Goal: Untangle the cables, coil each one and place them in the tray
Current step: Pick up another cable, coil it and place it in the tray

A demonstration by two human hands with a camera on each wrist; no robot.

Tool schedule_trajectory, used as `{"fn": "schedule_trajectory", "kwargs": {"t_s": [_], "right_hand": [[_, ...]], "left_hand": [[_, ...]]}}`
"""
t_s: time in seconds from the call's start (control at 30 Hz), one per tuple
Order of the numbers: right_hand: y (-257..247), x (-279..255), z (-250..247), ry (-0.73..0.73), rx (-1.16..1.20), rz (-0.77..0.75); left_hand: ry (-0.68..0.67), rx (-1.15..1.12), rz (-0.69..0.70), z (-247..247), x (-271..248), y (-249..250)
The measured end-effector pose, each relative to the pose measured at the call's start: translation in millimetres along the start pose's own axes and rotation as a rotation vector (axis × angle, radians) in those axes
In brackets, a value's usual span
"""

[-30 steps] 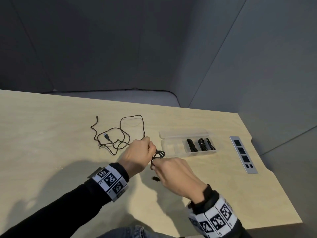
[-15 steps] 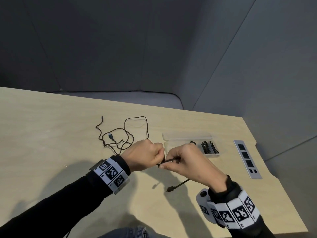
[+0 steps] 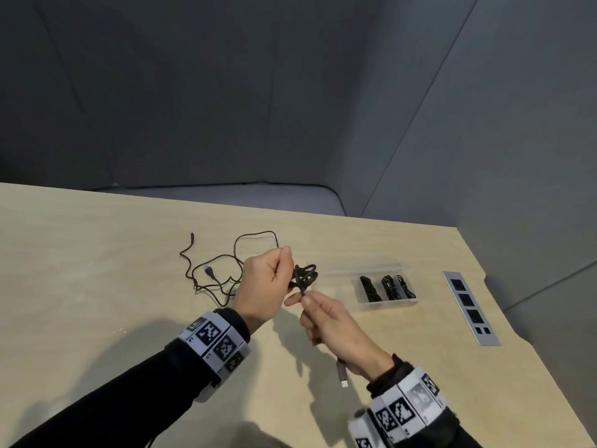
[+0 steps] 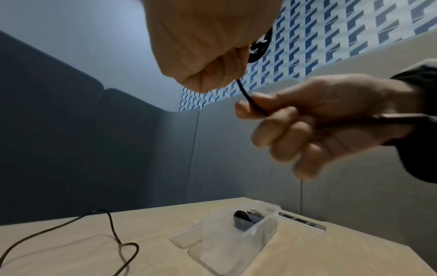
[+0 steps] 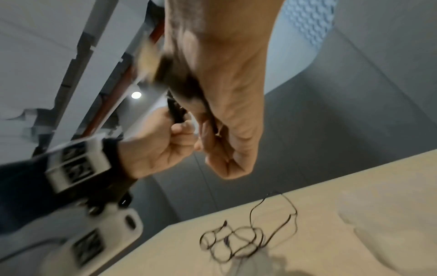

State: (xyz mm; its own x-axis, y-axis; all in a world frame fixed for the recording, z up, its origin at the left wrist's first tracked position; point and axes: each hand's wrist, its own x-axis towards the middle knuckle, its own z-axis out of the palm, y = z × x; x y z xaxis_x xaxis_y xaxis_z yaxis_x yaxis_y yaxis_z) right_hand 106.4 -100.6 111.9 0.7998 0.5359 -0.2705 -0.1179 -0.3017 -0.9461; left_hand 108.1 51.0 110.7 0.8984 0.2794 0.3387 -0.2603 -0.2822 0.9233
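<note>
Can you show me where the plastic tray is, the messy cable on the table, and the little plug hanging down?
tray (image 3: 387, 306): head view, on its clear front wall.
messy cable (image 3: 193, 272): head view, on its left loop.
plug (image 3: 342, 376): head view, on the dangling connector's body.

Above the surface (image 3: 97, 286), the left hand (image 3: 263, 286) and right hand (image 3: 332, 324) hold a coiled cable (image 3: 305, 276) between them. A loose cable (image 3: 223, 270) lies on the surface behind and left of the hands. The tray (image 3: 381, 305), with coils in its compartments, sits to their right, with a socket panel (image 3: 470, 307) further right.
</note>
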Motion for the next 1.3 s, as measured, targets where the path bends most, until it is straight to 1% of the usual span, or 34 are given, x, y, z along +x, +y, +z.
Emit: {"fn": "schedule_trajectory", "kwargs": {"t_s": [0.07, 0.1, 0.17, 0.2, 0.23, 0.27, 0.3, 0.37, 0.43, 0.47, 0.53, 0.6, 0.67, 0.73, 0.8, 0.87, 0.9, 0.97, 1.03, 1.07, 1.1, 1.17, 1.23, 1.3], "right_hand": [[6, -8, 13, -0.075, -0.127, 0.061], [5, -13, 17, -0.095, -0.248, 0.053], [-4, -23, 20, -0.142, -0.613, -0.045], [-11, -28, 19, -0.162, -0.801, -0.089], [-21, -32, 18, -0.161, -0.945, -0.132], [-30, -35, 14, -0.150, -1.031, -0.186], [-40, -37, 9, -0.138, -1.067, -0.248], [-58, -37, -5, -0.146, -1.100, -0.349], [-68, -33, -20, -0.142, -1.053, -0.376], [-69, -29, -27, -0.123, -0.991, -0.373], [-65, -21, -38, -0.087, -0.790, -0.361], [-57, -13, -43, -0.058, -0.602, -0.327], [-45, -7, -41, -0.039, -0.526, -0.288], [-30, -4, -34, -0.014, -0.538, -0.266], [-13, -5, -22, 0.071, -0.590, -0.256], [-1, -9, -7, 0.141, -0.694, -0.276], [2, -13, 1, 0.140, -0.786, -0.295], [5, -21, 13, 0.085, -0.933, -0.307], [3, -27, 18, 0.052, -1.057, -0.305], [-1, -30, 17, 0.057, -1.172, -0.309], [-3, -33, 15, 0.061, -1.255, -0.290], [-11, -34, 9, 0.059, -1.429, -0.309], [-20, -31, 1, 0.054, -1.539, -0.380], [-31, -31, -7, 0.021, -1.556, -0.461]], "left_hand": [[0.024, 0.100, -0.005, -1, 1, -3], [0.009, 0.176, 0.015, -1, 0, -6], [-0.063, 0.372, 0.131, -3, -5, -15], [-0.123, 0.453, 0.189, -4, -8, -20], [-0.190, 0.510, 0.231, -4, -12, -26], [-0.257, 0.541, 0.269, -4, -16, -30], [-0.297, 0.549, 0.319, -3, -20, -34], [-0.326, 0.485, 0.386, -3, -26, -34], [-0.314, 0.338, 0.398, -1, -30, -33], [-0.300, 0.278, 0.376, 1, -31, -32], [-0.276, 0.180, 0.294, 5, -34, -27], [-0.209, 0.052, 0.190, 7, -35, -22], [-0.122, -0.068, 0.079, 8, -33, -14], [-0.050, -0.129, 0.047, 10, -30, -7], [0.008, -0.137, 0.045, 9, -27, -2], [0.051, -0.063, 0.043, 9, -25, -2], [0.066, 0.000, 0.033, 9, -23, -4], [0.063, 0.133, -0.015, 9, -20, -11], [-0.004, 0.275, -0.055, 9, -16, -21], [-0.053, 0.350, -0.054, 9, -16, -26], [-0.099, 0.424, -0.039, 10, -17, -31], [-0.181, 0.524, -0.007, 12, -22, -39], [-0.263, 0.555, -0.021, 15, -26, -44], [-0.329, 0.502, -0.043, 17, -28, -43]]}}
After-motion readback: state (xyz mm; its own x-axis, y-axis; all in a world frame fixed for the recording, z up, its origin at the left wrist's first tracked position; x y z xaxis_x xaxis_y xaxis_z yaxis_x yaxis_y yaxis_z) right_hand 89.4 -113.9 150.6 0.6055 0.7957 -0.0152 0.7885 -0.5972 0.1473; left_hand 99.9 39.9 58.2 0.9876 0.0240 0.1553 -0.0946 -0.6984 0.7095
